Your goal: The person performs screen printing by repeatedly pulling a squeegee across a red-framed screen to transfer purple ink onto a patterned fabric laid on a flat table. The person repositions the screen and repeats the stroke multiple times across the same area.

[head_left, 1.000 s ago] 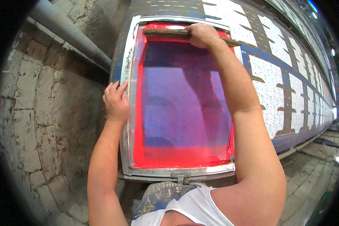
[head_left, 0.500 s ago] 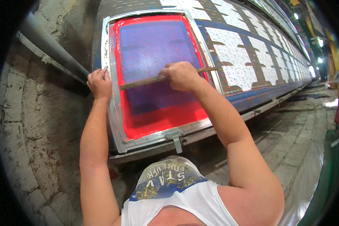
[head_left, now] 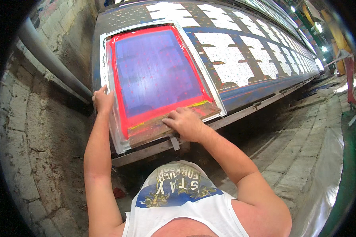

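A silver screen-printing frame [head_left: 195, 58] lies tilted across the near left end of a long table. Its mesh [head_left: 154, 71] looks purple-blue, bordered by wet red ink [head_left: 152, 114]. At the frame's near end rests a wooden squeegee [head_left: 146, 131], smeared with yellow and red, spanning nearly its whole width. Closed over the squeegee's top edge is my right hand [head_left: 187, 123], fingers toward the mesh. My left hand [head_left: 103, 99] grips the frame's left side, its fingertips partly hidden by the rim. A metal bracket [head_left: 175, 142] sticks out below the frame's near edge.
White printed fabric pieces [head_left: 227, 59] lie in rows along the dark table [head_left: 261, 89], which runs far right. A thick grey pipe [head_left: 51, 61] slants past on the left beside a rough wall. Paving [head_left: 292, 154] stretches along the table's right side.
My right hand has drawn the squeegee from mid-mesh toward me to the frame's near end. My left hand stays on the frame's left side. The view has shifted slightly.
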`<action>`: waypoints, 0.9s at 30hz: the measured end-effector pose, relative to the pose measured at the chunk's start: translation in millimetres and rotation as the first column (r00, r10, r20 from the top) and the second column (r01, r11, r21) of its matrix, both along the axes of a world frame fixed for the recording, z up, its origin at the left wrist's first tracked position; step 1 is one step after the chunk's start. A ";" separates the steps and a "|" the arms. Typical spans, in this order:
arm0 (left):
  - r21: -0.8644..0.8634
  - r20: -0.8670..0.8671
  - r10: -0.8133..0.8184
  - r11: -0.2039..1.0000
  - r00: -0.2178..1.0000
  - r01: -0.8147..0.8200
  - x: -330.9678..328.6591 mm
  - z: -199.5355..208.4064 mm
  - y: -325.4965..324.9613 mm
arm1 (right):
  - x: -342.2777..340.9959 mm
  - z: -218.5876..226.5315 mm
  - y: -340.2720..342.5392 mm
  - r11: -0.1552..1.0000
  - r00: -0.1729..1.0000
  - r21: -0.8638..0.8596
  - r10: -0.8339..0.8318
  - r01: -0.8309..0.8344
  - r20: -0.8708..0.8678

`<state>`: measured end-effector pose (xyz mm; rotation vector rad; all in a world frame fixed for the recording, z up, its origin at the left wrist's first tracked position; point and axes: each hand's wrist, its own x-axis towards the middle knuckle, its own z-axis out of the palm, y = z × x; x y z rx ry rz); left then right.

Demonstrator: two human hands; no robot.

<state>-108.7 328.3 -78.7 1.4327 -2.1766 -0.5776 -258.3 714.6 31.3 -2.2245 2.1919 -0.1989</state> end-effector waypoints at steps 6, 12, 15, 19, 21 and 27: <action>-0.076 -0.158 0.032 0.996 0.987 -0.044 8.4 -16.2 2.6 | -19.2 -4.3 17.4 0.992 0.980 0.022 0.120 -0.125 0.156; -0.157 -0.138 -0.014 0.988 0.990 -0.008 12.8 -19.2 1.0 | -66.9 -5.9 44.6 0.976 0.824 -0.116 0.216 -0.182 0.524; -0.139 -0.143 0.000 0.990 0.990 -0.020 16.0 -19.4 2.3 | -115.2 -6.7 64.1 0.959 0.836 -0.258 0.047 0.114 0.547; -0.089 -0.178 0.030 0.995 0.984 -0.047 15.9 -18.5 3.2 | -179.1 -20.7 78.9 0.788 0.757 -0.226 -0.403 0.573 0.514; -0.092 -0.166 0.035 0.994 0.986 -0.051 16.0 -17.1 3.4 | -199.9 -29.9 82.8 0.729 0.577 -0.070 -0.475 0.681 0.665; -0.112 -0.240 -0.013 0.994 0.971 -0.014 17.2 -17.4 3.2 | -202.2 -38.4 84.3 0.725 0.329 0.187 -0.507 0.663 0.797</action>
